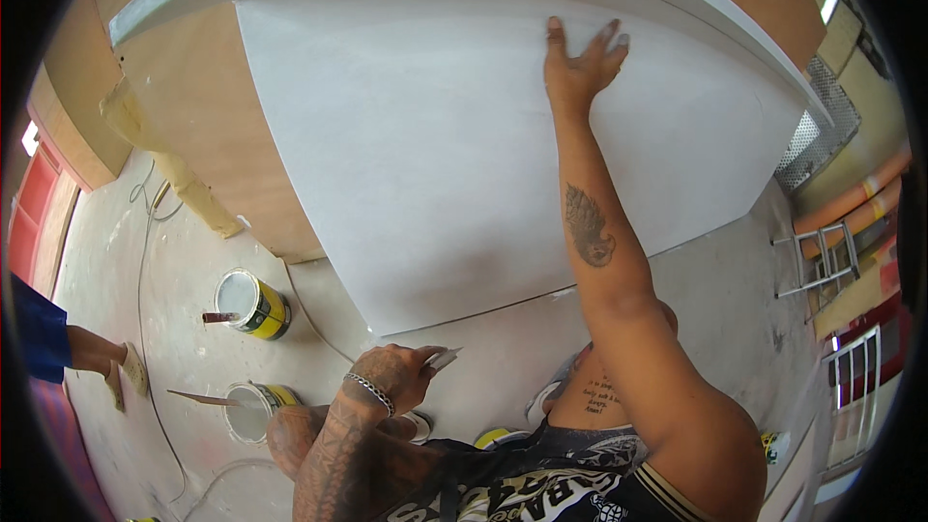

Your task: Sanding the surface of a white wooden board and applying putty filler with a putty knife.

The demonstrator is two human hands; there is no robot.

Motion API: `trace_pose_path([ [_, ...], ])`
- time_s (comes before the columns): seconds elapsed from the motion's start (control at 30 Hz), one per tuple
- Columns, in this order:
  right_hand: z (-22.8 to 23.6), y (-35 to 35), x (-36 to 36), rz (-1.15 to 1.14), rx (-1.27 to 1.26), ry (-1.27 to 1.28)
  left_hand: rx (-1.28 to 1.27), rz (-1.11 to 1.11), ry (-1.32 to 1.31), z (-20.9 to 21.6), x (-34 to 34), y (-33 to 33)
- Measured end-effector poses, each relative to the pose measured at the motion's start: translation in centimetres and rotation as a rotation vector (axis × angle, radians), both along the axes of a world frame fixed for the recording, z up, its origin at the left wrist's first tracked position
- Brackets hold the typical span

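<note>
A pale, stained floor spreads under everything. In the middle, a broad white-coated panel fills most of the view, its lower edge close to the floor, with a soft shadow across its lower part. A curved white rim arches over its top, and a bare plywood panel adjoins it on the left. To the right are thick orange pipes, a perforated metal sheet and a metal stepladder. At the left edge another person's legs show below a blue garment, in pale clogs. Two yellow-and-black paint cans stand open on the floor left of the white panel, one nearer the wearer; each has a stick or handle jutting over its rim. A thin cable trails along the floor.

The right hand reaches to the white panel's upper right part, fingers spread apart over the surface; I cannot tell how firmly they touch. The left hand, low and in front of the body, has its fingers closed around a flat-bladed scraper, just below the panel's bottom edge in view. A chain bracelet circles the left wrist.
</note>
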State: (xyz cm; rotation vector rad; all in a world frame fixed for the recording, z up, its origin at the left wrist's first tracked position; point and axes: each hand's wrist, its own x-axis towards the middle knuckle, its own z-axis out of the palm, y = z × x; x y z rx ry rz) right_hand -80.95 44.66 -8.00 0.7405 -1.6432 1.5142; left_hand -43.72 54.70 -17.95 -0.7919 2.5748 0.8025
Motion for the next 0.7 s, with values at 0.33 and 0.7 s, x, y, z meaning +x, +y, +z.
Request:
trace_pose_path([
  [0.33,2.1,-4.1,1.6,-0.221,0.115,0.011,-0.023,-0.014,0.054,0.2,0.2,-0.3],
  [0.7,-0.2,-5.3,17.2,0.641,0.628,1.261,0.051,-0.12,-0.043,-1.4,-2.0,-0.1],
])
